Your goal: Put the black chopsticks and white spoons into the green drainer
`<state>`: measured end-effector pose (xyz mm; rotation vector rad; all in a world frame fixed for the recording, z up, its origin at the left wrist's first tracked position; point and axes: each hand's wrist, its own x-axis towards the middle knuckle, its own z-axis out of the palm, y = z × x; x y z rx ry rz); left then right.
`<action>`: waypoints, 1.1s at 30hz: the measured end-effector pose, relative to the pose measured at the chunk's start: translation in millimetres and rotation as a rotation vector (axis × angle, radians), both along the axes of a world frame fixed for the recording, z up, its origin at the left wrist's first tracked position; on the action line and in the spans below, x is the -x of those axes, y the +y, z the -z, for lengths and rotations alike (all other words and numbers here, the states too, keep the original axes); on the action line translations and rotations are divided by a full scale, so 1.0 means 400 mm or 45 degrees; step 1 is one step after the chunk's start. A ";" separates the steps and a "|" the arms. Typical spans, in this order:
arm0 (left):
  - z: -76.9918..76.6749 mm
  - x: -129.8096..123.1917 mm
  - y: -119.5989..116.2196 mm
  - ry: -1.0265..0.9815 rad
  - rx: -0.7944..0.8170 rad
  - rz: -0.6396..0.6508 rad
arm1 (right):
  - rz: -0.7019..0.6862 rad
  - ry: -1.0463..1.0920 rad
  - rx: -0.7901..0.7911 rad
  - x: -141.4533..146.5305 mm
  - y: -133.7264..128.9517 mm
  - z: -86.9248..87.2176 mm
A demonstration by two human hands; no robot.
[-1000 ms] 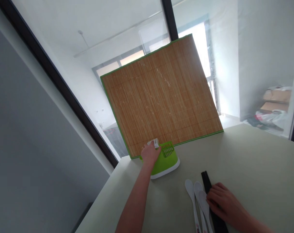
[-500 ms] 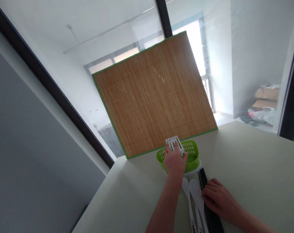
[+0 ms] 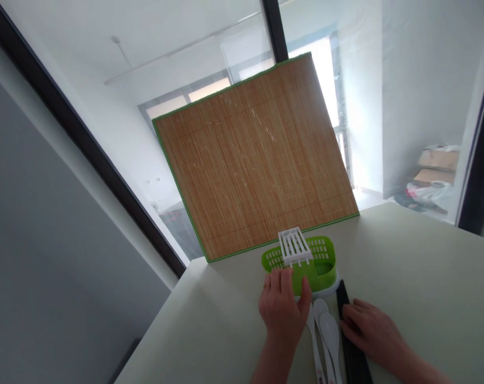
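Note:
A green perforated basket (image 3: 324,268) on a white base stands on the table, with a white slotted rack (image 3: 295,245) resting across its rim. At the basket's near side is my left hand (image 3: 284,304), fingers bent and thumb apart, with nothing visible in it. White spoons (image 3: 330,336) lie side by side in front of the basket. Long black sticks (image 3: 352,352) lie to their right. My right hand (image 3: 370,325) rests on the sticks with its fingers curled over them.
Behind the basket a bamboo mat (image 3: 253,160) with green edging leans against a glass partition. The pale table (image 3: 418,277) extends to both sides. Beyond the glass, cardboard boxes (image 3: 437,160) and plastic bags are piled at the right.
My left hand has drawn back from the white rack toward the basket's near side, uncovering the rack. My right hand remains on the black sticks. The view has shifted slightly.

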<state>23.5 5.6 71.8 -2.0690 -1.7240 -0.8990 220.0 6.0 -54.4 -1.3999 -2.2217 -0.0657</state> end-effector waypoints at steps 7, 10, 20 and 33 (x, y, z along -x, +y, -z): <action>0.209 0.043 -0.040 0.149 0.478 0.098 | 0.379 -0.108 0.097 -0.021 0.005 0.014; 0.252 0.028 -0.037 0.154 0.536 0.176 | 0.388 -0.141 0.151 -0.017 -0.002 -0.008; 0.274 0.036 -0.047 0.041 0.577 0.198 | 0.467 -0.246 0.392 -0.076 0.005 -0.025; 0.288 0.009 -0.057 -0.177 0.722 0.280 | 0.505 -0.247 0.402 -0.004 -0.010 -0.052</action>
